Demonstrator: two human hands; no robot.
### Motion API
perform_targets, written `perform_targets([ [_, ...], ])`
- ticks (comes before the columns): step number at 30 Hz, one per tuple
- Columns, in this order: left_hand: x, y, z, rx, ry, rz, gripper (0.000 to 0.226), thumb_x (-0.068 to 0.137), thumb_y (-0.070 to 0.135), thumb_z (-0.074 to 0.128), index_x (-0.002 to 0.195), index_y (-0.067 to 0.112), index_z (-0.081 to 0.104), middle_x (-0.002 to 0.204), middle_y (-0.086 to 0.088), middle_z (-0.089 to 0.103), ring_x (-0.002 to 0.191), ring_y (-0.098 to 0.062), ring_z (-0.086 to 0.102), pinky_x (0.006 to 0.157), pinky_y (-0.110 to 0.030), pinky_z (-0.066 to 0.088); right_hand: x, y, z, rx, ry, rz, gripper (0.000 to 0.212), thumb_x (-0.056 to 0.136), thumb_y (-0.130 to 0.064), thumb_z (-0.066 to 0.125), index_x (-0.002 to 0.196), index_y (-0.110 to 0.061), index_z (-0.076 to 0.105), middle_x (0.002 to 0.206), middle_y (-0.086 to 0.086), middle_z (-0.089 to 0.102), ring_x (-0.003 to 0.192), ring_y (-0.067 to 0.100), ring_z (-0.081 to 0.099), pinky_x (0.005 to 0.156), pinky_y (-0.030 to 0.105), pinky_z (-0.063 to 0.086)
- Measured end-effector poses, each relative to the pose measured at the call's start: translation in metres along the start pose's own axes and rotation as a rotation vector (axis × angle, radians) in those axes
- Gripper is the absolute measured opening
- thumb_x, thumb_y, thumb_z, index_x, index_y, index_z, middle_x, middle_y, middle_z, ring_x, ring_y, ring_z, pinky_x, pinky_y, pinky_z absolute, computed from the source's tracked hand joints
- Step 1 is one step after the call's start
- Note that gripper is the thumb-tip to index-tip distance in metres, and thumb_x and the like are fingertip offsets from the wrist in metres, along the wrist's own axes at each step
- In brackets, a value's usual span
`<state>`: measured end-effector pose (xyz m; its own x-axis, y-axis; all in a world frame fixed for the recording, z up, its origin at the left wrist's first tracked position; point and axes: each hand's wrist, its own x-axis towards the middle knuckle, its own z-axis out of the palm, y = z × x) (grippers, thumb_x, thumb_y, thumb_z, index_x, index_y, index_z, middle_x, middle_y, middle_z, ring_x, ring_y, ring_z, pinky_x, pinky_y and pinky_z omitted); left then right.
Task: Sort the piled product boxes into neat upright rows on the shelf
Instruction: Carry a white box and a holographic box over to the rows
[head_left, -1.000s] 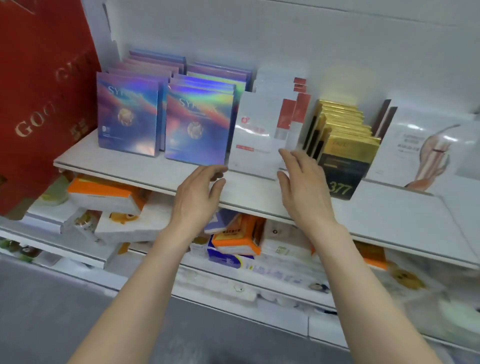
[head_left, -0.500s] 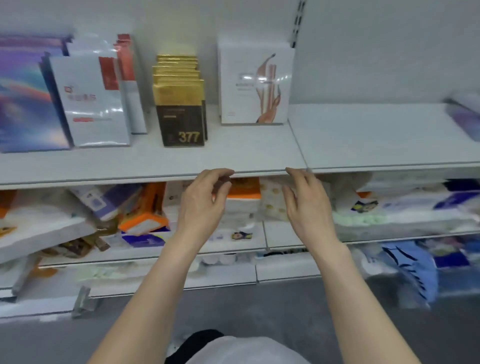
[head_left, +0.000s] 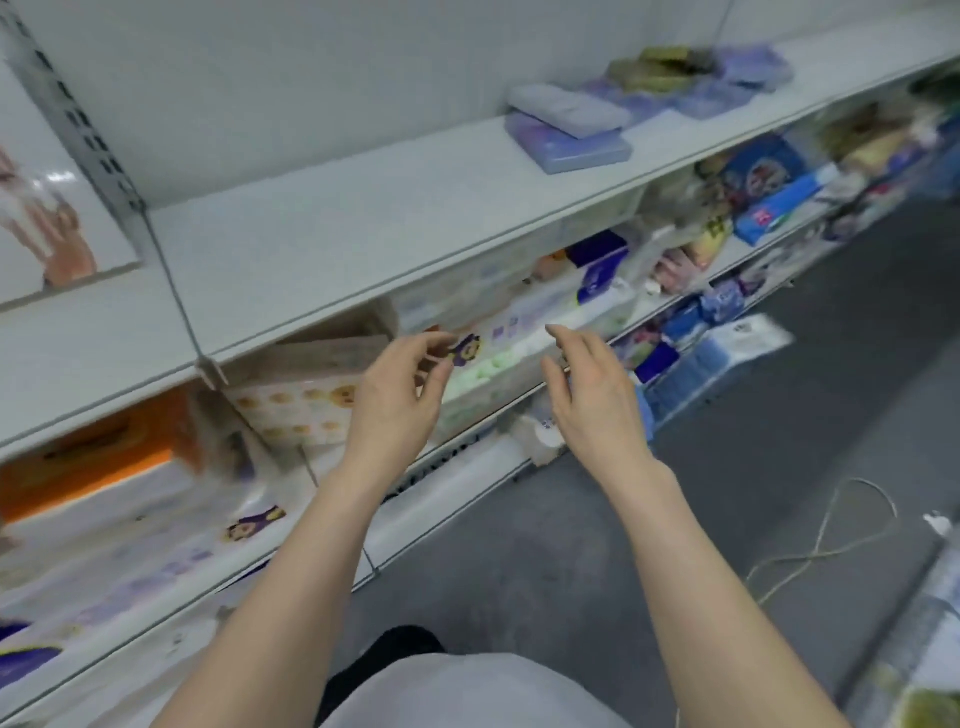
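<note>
Hovering side by side just below the front edge of the shelf (head_left: 363, 223), the left hand (head_left: 397, 400) and the right hand (head_left: 595, 400) are both empty, fingers loosely curled and gripping nothing. The boxes (head_left: 569, 130) lie flat in a loose pile toward the shelf's right end, well apart from both hands, with more blurred ones behind. One white box (head_left: 47, 208) stands upright on the shelf's left section.
</note>
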<state>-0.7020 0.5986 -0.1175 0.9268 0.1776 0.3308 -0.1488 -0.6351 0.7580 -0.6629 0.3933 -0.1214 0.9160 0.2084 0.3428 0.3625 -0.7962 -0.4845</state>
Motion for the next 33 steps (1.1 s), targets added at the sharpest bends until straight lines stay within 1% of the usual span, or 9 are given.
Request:
perform_targets([
  [5, 0.051, 0.02, 0.051, -0.008, -0.115, 0.065, 0.024, 0.094, 0.023, 0.057, 0.116, 0.029, 0.062, 0.105, 0.015, 0.063, 0.087, -0.001, 0.061, 0.079, -0.03, 0.053, 0.023, 0.052, -0.02, -0.033, 0.037, 0.126, 0.039, 0.103, -0.023, 0.047, 0.14, -0.012, 0.048, 0.13, 0.007, 0.055, 0.118, 0.025, 0.051, 0.09, 0.032, 0.039],
  [8, 0.089, 0.034, 0.076, -0.022, -0.124, 0.102, 0.024, 0.094, 0.022, 0.056, 0.117, 0.028, 0.062, 0.105, 0.015, 0.061, 0.087, 0.002, 0.058, 0.077, -0.024, 0.051, 0.049, 0.082, -0.03, -0.047, 0.051, 0.162, 0.04, 0.103, -0.024, 0.046, 0.141, -0.013, 0.047, 0.127, 0.005, 0.055, 0.115, 0.024, 0.053, 0.087, 0.029, 0.038],
  [11, 0.138, 0.046, 0.101, -0.044, -0.127, 0.144, 0.025, 0.093, 0.02, 0.057, 0.115, 0.031, 0.061, 0.107, 0.014, 0.06, 0.089, 0.004, 0.057, 0.076, -0.015, 0.047, 0.087, 0.113, -0.037, -0.059, 0.056, 0.189, 0.041, 0.103, -0.026, 0.045, 0.142, -0.014, 0.046, 0.129, 0.005, 0.054, 0.113, 0.023, 0.055, 0.089, 0.032, 0.041],
  [15, 0.223, 0.052, 0.128, -0.037, -0.115, 0.165, 0.031, 0.093, 0.022, 0.057, 0.123, 0.027, 0.059, 0.115, 0.01, 0.058, 0.096, -0.004, 0.058, 0.085, -0.025, 0.048, 0.155, 0.143, -0.045, -0.088, 0.071, 0.195, 0.041, 0.103, -0.026, 0.045, 0.142, -0.013, 0.046, 0.135, 0.005, 0.052, 0.118, 0.022, 0.053, 0.094, 0.025, 0.034],
  [20, 0.348, 0.051, 0.158, 0.109, -0.066, 0.213, 0.037, 0.092, 0.02, 0.057, 0.129, 0.017, 0.057, 0.127, -0.005, 0.057, 0.114, -0.023, 0.055, 0.093, -0.035, 0.042, 0.243, 0.164, -0.053, -0.116, 0.078, 0.182, 0.042, 0.103, -0.027, 0.046, 0.142, -0.013, 0.047, 0.134, 0.007, 0.055, 0.125, 0.022, 0.05, 0.099, 0.031, 0.037],
  [23, 0.419, 0.05, 0.186, 0.243, -0.183, 0.244, 0.044, 0.095, 0.028, 0.053, 0.136, 0.014, 0.051, 0.14, -0.012, 0.048, 0.127, -0.03, 0.046, 0.105, -0.038, 0.035, 0.288, 0.178, -0.052, -0.122, 0.088, 0.167, 0.041, 0.103, -0.028, 0.045, 0.142, -0.016, 0.046, 0.134, 0.004, 0.054, 0.122, 0.022, 0.051, 0.095, 0.034, 0.04],
  [25, 0.451, 0.049, 0.204, 0.435, -0.294, 0.248, 0.051, 0.099, 0.039, 0.043, 0.144, 0.016, 0.042, 0.152, -0.013, 0.035, 0.136, -0.035, 0.034, 0.112, -0.043, 0.027, 0.311, 0.187, -0.05, -0.123, 0.089, 0.163, 0.042, 0.102, -0.029, 0.045, 0.142, -0.018, 0.046, 0.135, 0.003, 0.053, 0.122, 0.022, 0.051, 0.093, 0.036, 0.042],
  [28, 0.466, 0.047, 0.218, 0.734, -0.477, 0.215, 0.06, 0.099, 0.055, 0.022, 0.151, 0.027, 0.024, 0.16, -0.006, 0.019, 0.144, -0.032, 0.018, 0.116, -0.05, 0.015, 0.335, 0.202, -0.048, -0.12, 0.085, 0.147, 0.041, 0.102, -0.029, 0.046, 0.142, -0.018, 0.047, 0.134, 0.004, 0.055, 0.12, 0.023, 0.052, 0.091, 0.035, 0.042],
  [33, 0.438, 0.035, 0.199, 0.752, -0.469, 0.23, 0.068, 0.093, 0.064, 0.012, 0.153, 0.032, 0.017, 0.161, 0.0, 0.015, 0.148, -0.025, 0.011, 0.12, -0.046, 0.006, 0.382, 0.215, -0.036, -0.025, 0.046, 0.107, 0.039, 0.102, -0.028, 0.045, 0.141, -0.018, 0.047, 0.136, 0.005, 0.054, 0.121, 0.023, 0.052, 0.1, 0.037, 0.044],
])
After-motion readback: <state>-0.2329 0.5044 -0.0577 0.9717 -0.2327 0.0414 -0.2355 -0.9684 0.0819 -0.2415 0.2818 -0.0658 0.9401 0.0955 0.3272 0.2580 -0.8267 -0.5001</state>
